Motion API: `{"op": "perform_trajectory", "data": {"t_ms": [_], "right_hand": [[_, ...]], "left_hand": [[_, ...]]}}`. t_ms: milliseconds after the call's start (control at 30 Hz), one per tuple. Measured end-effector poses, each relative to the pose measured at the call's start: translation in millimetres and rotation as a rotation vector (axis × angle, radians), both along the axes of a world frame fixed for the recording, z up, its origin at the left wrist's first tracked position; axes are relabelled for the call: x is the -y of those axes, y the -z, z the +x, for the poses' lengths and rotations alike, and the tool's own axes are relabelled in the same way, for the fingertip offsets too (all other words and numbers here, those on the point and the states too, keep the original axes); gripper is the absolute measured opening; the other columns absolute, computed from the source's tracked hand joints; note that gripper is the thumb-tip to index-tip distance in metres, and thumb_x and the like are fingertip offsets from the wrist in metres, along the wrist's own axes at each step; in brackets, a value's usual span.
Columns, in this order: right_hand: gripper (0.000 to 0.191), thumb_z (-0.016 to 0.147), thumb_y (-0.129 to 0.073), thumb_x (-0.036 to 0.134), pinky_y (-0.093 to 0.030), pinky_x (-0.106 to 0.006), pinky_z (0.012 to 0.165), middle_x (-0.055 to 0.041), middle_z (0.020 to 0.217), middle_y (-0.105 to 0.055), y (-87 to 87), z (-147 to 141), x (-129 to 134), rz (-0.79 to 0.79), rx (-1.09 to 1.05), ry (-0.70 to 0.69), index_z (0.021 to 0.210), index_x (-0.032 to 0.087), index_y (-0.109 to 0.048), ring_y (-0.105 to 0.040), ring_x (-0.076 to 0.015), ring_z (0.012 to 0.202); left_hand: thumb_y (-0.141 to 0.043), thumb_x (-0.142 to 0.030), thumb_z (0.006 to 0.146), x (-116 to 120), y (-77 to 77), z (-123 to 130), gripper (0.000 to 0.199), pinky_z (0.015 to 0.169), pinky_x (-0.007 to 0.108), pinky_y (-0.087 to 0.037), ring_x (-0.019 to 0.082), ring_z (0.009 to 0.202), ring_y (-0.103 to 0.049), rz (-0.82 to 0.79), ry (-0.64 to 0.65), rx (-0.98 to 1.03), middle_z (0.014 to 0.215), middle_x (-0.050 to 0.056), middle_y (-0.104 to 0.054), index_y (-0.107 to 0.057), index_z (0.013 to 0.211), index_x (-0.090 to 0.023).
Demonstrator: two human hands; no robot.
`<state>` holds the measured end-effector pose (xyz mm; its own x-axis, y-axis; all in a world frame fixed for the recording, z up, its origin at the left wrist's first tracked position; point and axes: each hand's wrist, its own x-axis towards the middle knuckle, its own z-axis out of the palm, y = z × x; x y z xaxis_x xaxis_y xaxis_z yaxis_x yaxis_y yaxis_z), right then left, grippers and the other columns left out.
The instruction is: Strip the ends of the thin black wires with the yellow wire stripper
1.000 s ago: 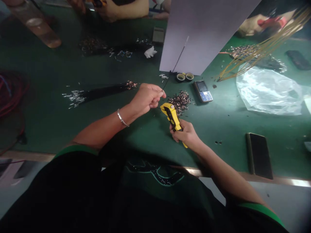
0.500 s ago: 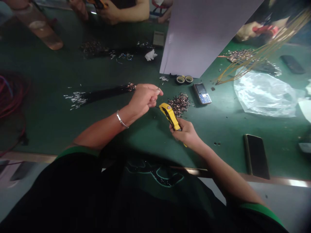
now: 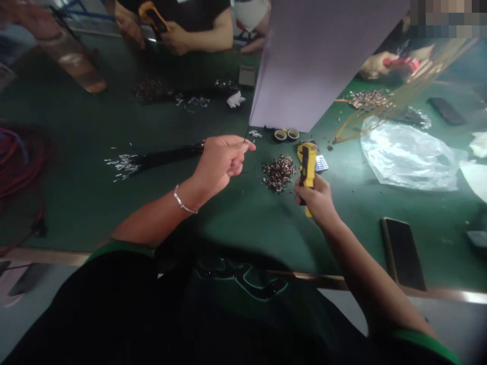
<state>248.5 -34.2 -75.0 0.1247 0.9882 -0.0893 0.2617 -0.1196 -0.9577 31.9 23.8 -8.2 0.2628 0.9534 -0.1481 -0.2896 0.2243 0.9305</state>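
Just right of the pile of small cut pieces (image 3: 279, 173), a yellow hand tool (image 3: 310, 165) is gripped in the right hand (image 3: 315, 195), with the fingers closed around its handle and its head pointed away from the body. Part of a keypad phone (image 3: 321, 163) is covered from view by the tool; whether the two touch cannot be told. Whether the tool's jaws are open or closed cannot be made out.

Left of the pile and slightly beyond it, a thin dark wire (image 3: 245, 138) is pinched between the thumb and forefinger of the left hand (image 3: 222, 159), with the other fingers curled in; only a short length of it can be seen. A bracelet (image 3: 184, 203) is worn on that wrist.

Farther left of the pile, a bundle of dark wires (image 3: 167, 155) is laid on the green table (image 3: 228, 223), its near-right end partly hidden by the left hand. Beyond the pile, two tape rolls (image 3: 275, 136) are set side by side near the foot of a pale panel (image 3: 315, 61). Well to the right of the pile, a clear plastic bag (image 3: 409, 157) is spread out, and nearer the table edge a smartphone (image 3: 404, 253) is laid.
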Motion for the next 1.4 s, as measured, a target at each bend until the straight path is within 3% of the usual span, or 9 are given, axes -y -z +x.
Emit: {"op": "perform_trajectory", "data": {"t_ms": [133, 300, 500, 667, 867, 1067, 1400], "right_hand": [[0.013, 0.065, -0.054, 0.020, -0.036, -0.028, 0.054, 0.0020, 0.068, -0.049, -4.8, 2, 17, 0.155, 0.236, -0.084, 0.078, 0.020, -0.050, -0.043, -0.0130, 0.058], [0.020, 0.064, -0.051, 0.019, -0.036, -0.028, 0.055, 0.0031, 0.065, -0.046, 12.3, -15, 30, 0.214, 0.476, -0.179, 0.083, 0.021, -0.048, -0.044, -0.0146, 0.056], [0.035, 0.065, -0.052, 0.019, -0.045, -0.035, 0.065, -0.0094, 0.086, -0.058, 20.8, -26, 35, 0.401, 0.719, -0.280, 0.100, 0.016, -0.051, -0.055, -0.0241, 0.074], [0.036, 0.071, -0.055, 0.023, -0.044, -0.040, 0.074, -0.0125, 0.092, -0.060, 19.0, -32, 37, 0.411, 0.924, -0.380, 0.106, 0.014, -0.054, -0.054, -0.0286, 0.084], [0.038, 0.076, -0.056, 0.027, -0.041, -0.041, 0.077, -0.0118, 0.094, -0.060, 18.3, -39, 41, 0.436, 0.990, -0.464, 0.112, 0.015, -0.055, -0.053, -0.0288, 0.086], [0.037, 0.079, -0.055, 0.025, -0.040, -0.041, 0.076, -0.0141, 0.100, -0.062, 7.2, -55, 53, 0.453, 1.011, -0.665, 0.114, 0.012, -0.058, -0.052, -0.0283, 0.086], [0.034, 0.079, -0.057, 0.025, -0.044, -0.043, 0.076, -0.0143, 0.098, -0.063, 1.2, -59, 49, 0.421, 0.928, -0.746, 0.111, 0.013, -0.060, -0.054, -0.0289, 0.089]], "left_hand": [[-0.056, -0.009, 0.079, -18, 3.3, -10, 0.011, 0.036, 0.018, -0.023, 0.002, 0.035, -0.027, 0.004, 0.081, 0.077, 0.045, -0.007, -0.031, -0.064, 0.071, -0.012], [-0.054, -0.009, 0.080, -24, 5.9, -15, 0.012, 0.036, 0.015, -0.024, 0.002, 0.036, -0.028, -0.052, 0.085, 0.166, 0.048, -0.007, -0.029, -0.063, 0.073, -0.011], [-0.052, -0.008, 0.081, -27, 7.7, -16, 0.013, 0.036, 0.016, -0.024, 0.003, 0.037, -0.027, -0.050, 0.088, 0.177, 0.048, -0.007, -0.030, -0.064, 0.075, -0.010], [-0.052, -0.008, 0.080, -31, 12.2, -16, 0.013, 0.036, 0.016, -0.024, 0.003, 0.037, -0.026, -0.042, 0.044, 0.173, 0.048, -0.007, -0.029, -0.064, 0.076, -0.010], [-0.054, -0.008, 0.080, -35, 13.0, -19, 0.010, 0.037, 0.016, -0.026, 0.002, 0.035, -0.027, -0.071, -0.012, 0.152, 0.047, -0.008, -0.032, -0.062, 0.076, -0.012], [-0.054, -0.009, 0.080, -39, 11.7, -23, 0.009, 0.037, 0.016, -0.025, 0.002, 0.035, -0.027, -0.060, -0.023, 0.157, 0.047, -0.007, -0.033, -0.062, 0.076, -0.011], [-0.055, -0.010, 0.079, -40, 11.9, -24, 0.009, 0.036, 0.018, -0.025, 0.003, 0.035, -0.026, -0.063, -0.038, 0.151, 0.046, -0.007, -0.033, -0.062, 0.075, -0.012]]}}
